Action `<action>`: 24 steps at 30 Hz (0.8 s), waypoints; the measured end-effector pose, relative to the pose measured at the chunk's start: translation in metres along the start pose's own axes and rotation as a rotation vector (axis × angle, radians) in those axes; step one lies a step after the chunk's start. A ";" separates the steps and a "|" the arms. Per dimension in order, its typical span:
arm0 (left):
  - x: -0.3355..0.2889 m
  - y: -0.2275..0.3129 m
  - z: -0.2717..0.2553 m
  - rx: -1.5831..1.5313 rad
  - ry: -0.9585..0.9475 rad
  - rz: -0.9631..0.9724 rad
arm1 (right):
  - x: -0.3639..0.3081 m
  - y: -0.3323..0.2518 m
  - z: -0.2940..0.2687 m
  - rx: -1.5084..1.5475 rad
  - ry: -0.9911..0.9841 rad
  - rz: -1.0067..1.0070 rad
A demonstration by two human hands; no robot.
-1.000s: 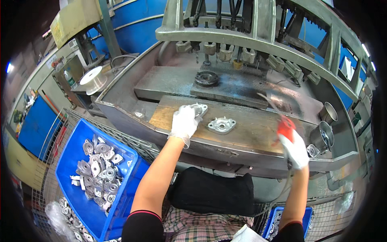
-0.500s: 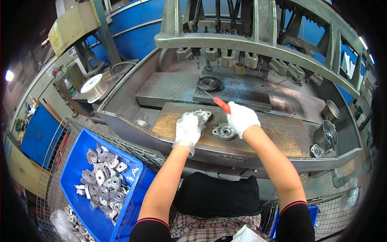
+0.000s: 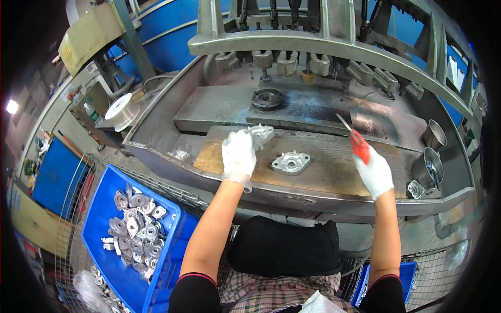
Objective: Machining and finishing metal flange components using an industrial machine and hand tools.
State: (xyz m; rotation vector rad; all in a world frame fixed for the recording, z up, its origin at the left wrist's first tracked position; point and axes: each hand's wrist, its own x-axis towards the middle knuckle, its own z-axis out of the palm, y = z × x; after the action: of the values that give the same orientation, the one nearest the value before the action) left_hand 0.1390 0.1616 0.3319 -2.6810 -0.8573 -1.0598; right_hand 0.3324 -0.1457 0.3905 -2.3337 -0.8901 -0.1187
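On the wooden board, my left hand [image 3: 238, 154], in a white glove, is closed on a silver metal flange casting [image 3: 262, 134] whose far end shows beyond the fingers. My right hand [image 3: 373, 170], gloved too, grips a red-handled tool [image 3: 358, 143] with a thin metal shaft; the shaft points up and to the left, above the board's right part. What kind of tool it is, I cannot tell. A second flange casting [image 3: 291, 163] lies loose on the board between my hands, touched by neither. Behind it, a dark round ring [image 3: 267, 99] rests on the steel plate.
A blue bin [image 3: 99, 221] of similar castings stands at lower left. Metal cups [image 3: 434, 133] and another casting [image 3: 415, 189] sit at the tray's right end. A heavy machine frame [image 3: 271, 44] with hanging clamps spans the back. The wooden board [image 3: 334, 180] borders the tray's front rim.
My right hand has swung right with the red-handled tool, away from the loose casting. That casting now shows in full and appears to lie differently. My left hand keeps its hold.
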 end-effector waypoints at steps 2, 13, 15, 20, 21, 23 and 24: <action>0.020 0.002 0.004 -0.042 0.055 0.021 | -0.017 0.032 -0.010 0.196 0.009 0.136; 0.127 -0.002 0.068 0.116 -0.016 0.090 | -0.054 0.110 -0.019 0.875 0.065 0.280; 0.137 -0.004 0.076 0.167 -0.029 0.081 | -0.056 0.106 -0.020 0.882 0.080 0.292; 0.153 -0.006 0.076 0.087 -0.105 0.047 | -0.057 0.104 -0.024 0.871 0.056 0.311; 0.153 -0.006 0.075 0.099 -0.134 0.046 | -0.057 0.105 -0.023 0.868 0.059 0.311; 0.152 -0.005 0.074 0.124 -0.145 0.058 | -0.057 0.106 -0.021 0.862 0.064 0.316; 0.151 -0.004 0.074 0.109 -0.134 0.036 | -0.057 0.107 -0.020 0.860 0.070 0.319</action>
State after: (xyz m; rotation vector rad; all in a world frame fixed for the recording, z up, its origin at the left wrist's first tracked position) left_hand 0.2697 0.2576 0.3769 -2.6884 -0.8587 -0.8092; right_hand 0.3586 -0.2511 0.3335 -1.6092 -0.3931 0.2674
